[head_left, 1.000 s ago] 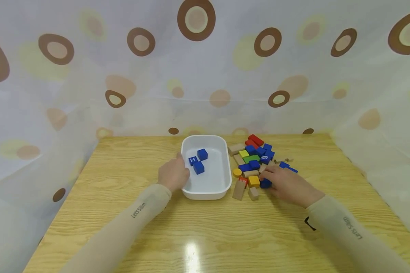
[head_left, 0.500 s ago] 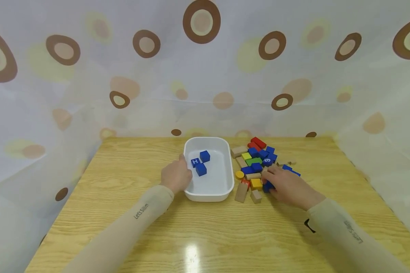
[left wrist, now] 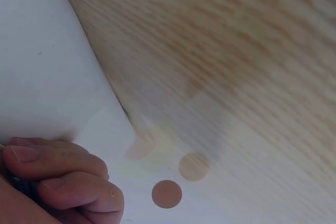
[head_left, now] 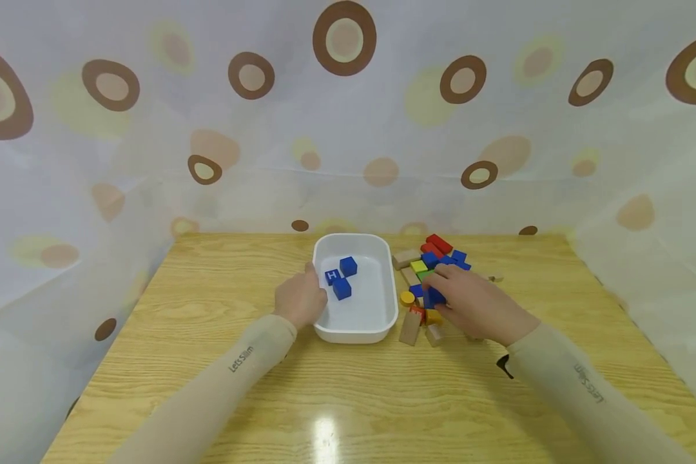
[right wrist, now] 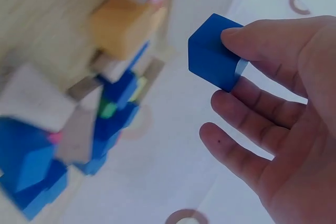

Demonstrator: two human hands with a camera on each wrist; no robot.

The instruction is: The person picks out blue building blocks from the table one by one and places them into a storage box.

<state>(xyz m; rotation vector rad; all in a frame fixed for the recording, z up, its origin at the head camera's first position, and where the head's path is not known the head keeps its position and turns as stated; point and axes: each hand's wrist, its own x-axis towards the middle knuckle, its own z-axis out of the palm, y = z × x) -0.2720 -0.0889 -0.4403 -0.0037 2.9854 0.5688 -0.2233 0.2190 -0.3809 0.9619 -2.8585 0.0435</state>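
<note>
My right hand (head_left: 480,304) is raised over the block pile and pinches a blue cube (right wrist: 210,51) between thumb and fingers. In the right wrist view the ring and little fingers spread below that cube. A white tray (head_left: 355,336) stands left of the pile, with three blue cubes inside, one bearing a white H (head_left: 332,277). At its left rim, my left hand (head_left: 300,298) grips the tray's edge. The left wrist view has curled fingers (left wrist: 79,190) beside a white surface; the thumb's contact with the rim is hidden there.
A heap of mixed wooden blocks lies right of the tray: red blocks (head_left: 439,243), a yellow disc (head_left: 407,298), a plain plank (head_left: 410,328) and several others. The patterned sheet (head_left: 336,193) rises behind the wooden table (head_left: 238,412).
My right hand has lifted a blue cube out of the pile and moved left toward the tray. The left hand stays at the tray's rim. The head view has shifted slightly.
</note>
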